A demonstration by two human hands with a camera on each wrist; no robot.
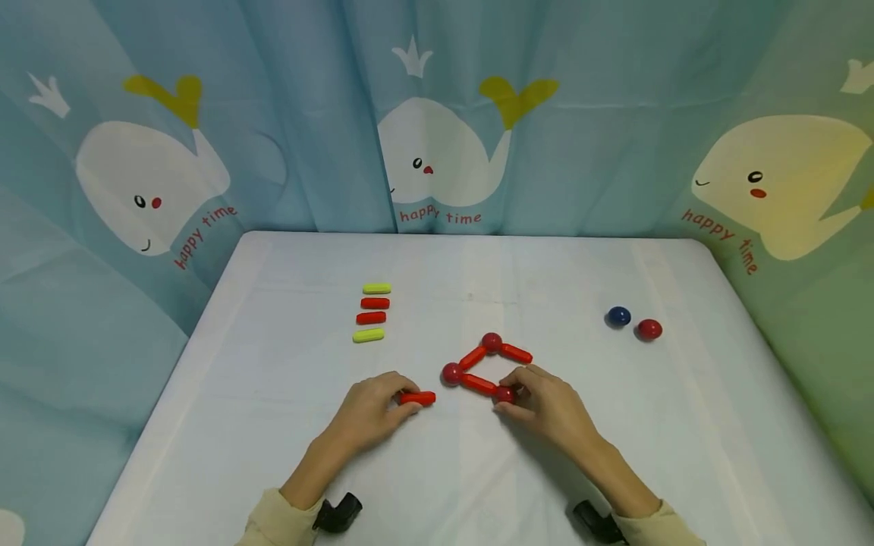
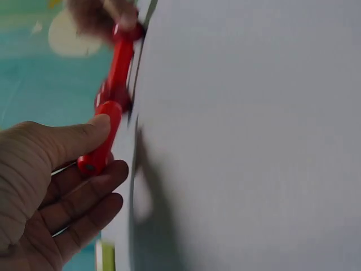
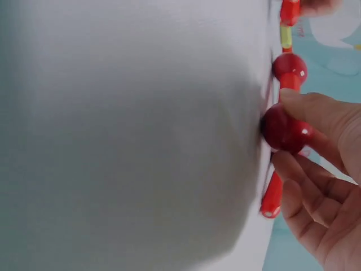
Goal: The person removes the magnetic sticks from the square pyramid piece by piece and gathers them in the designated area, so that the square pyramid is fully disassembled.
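My left hand (image 1: 374, 409) pinches a loose red rod (image 1: 418, 398) between thumb and fingers, just left of a joined piece on the white table. That piece has a red ball (image 1: 452, 373) at its left corner, with one red rod (image 1: 473, 358) running up to a second ball (image 1: 492, 343) and another rod (image 1: 479, 384) running down to a third ball (image 1: 504, 394). From the upper ball a further red rod (image 1: 516, 353) points right, its far end free. My right hand (image 1: 546, 402) grips the third ball, which also shows in the right wrist view (image 3: 282, 129).
Toward the back left lie two yellow-green rods (image 1: 369, 335) and two red rods (image 1: 375, 303) in a column. A blue ball (image 1: 618, 317) and a red ball (image 1: 649, 329) sit at the right. A whale-print curtain (image 1: 300, 152) hangs behind the white table (image 1: 287, 303).
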